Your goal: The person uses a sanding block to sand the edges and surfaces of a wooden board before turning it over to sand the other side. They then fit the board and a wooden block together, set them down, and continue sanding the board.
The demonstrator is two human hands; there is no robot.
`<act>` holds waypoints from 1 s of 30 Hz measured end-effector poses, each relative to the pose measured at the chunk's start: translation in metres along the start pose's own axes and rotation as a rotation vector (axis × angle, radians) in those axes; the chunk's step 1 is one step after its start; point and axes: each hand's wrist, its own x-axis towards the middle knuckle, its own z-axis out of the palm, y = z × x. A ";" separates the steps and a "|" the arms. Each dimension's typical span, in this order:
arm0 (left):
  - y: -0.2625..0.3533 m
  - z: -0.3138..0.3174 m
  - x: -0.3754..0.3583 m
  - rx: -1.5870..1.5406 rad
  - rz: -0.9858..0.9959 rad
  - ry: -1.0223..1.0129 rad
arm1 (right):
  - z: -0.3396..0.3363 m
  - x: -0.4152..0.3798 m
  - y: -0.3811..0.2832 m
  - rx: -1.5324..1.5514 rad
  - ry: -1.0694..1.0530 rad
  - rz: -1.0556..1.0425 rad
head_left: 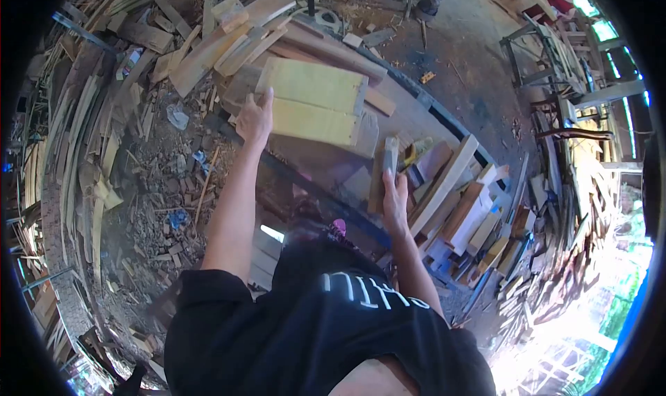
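Observation:
A pale yellow wooden box-like piece (316,101), with a seam across its broad face, lies tilted over the bench in front of me. My left hand (254,118) grips its left edge, thumb along the near side. To the right, my right hand (396,200) is closed around the lower end of a short, narrow wood block (390,154), which points away from me. Beside that hand, a long pale timber (444,184) leans among several other offcuts. Behind the box-like piece, thick planks (333,45) lie across the bench.
A dark metal rail (444,111) runs along the bench's far edge. Scrap wood and chips (187,208) cover the ground at left, near a stack of long slats (87,146). Stacked boards (479,222) stand close on the right. A metal-framed stand (527,56) is farther back.

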 end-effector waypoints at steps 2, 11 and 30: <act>0.000 0.000 -0.004 -0.052 -0.043 -0.043 | -0.004 0.005 0.006 0.054 -0.015 0.041; 0.100 0.072 -0.071 0.117 0.772 0.133 | 0.061 -0.014 -0.002 0.120 0.123 -0.070; 0.095 0.085 -0.068 0.163 0.724 0.089 | 0.084 0.065 -0.055 -0.119 -0.003 0.049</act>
